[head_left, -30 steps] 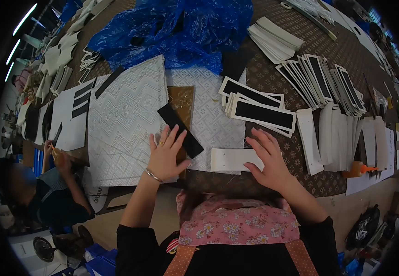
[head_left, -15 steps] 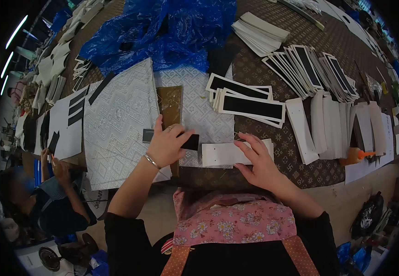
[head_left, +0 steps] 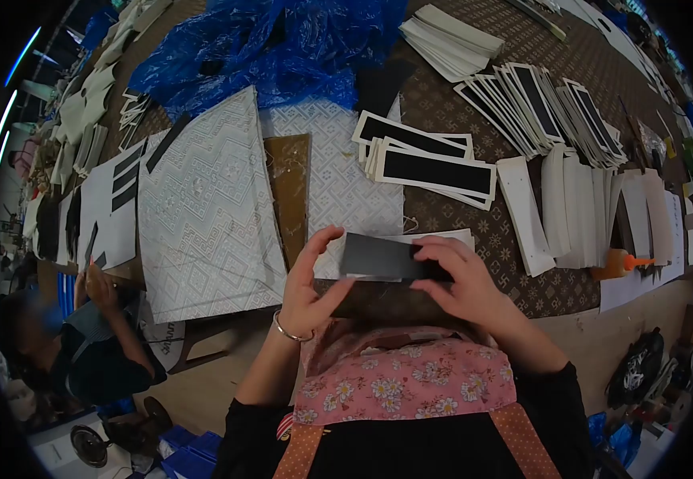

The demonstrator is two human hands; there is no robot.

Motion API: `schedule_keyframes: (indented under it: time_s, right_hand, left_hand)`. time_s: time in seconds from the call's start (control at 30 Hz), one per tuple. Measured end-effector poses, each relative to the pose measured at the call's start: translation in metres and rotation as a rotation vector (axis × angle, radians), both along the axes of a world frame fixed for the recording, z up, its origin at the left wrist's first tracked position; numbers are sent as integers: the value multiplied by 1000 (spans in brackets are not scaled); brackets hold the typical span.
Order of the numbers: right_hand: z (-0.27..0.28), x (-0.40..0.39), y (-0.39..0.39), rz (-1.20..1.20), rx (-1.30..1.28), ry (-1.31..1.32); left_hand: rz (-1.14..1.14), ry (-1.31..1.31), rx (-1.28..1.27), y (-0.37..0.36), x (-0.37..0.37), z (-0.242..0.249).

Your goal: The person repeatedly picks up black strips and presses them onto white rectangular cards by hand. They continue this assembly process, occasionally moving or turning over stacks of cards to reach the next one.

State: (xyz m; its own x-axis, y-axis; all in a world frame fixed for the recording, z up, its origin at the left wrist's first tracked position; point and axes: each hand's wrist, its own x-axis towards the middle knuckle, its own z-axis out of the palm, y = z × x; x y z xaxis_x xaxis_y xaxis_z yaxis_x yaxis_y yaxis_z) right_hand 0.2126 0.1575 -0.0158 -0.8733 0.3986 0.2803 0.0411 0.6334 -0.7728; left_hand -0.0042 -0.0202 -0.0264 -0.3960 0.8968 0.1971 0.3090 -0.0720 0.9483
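A black rectangular strip (head_left: 386,257) is held between my two hands near the table's front edge. My left hand (head_left: 305,289) has thumb and index finger at its left corners. My right hand (head_left: 468,281) pinches the right end, index finger on top and thumb at the lower edge. Just beneath lies a white rectangular strip (head_left: 465,238), mostly hidden by the black one and my right hand. Beyond my hands sits a small pile of white strips with black pieces on them (head_left: 439,169).
Patterned pale fabric sheets (head_left: 203,207) and a brown board (head_left: 289,199) lie left. Blue plastic (head_left: 283,56) covers the back. Stacked white strips (head_left: 566,211) and an orange-tipped glue bottle (head_left: 614,263) stand right. Another person's hands (head_left: 99,287) work at far left.
My left hand has moved right and toward me, carrying the black strip from the brown board to above the white strip. My right hand now grips the black strip's other end.
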Motion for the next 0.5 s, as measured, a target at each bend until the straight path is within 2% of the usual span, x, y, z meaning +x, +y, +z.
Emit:
schedule_keyframes:
  time_s: [0.03, 0.17, 0.5]
  right_hand:
    - [-10, 6, 5, -38, 49, -110]
    - [-24, 4, 12, 8, 162, -209]
    - [-37, -6, 10, -1, 223, -216]
  left_hand:
    - [2, -3, -6, -3, -1, -15]
    - [72, 64, -95, -5, 0, -52]
    - [213, 278, -97, 10, 14, -50]
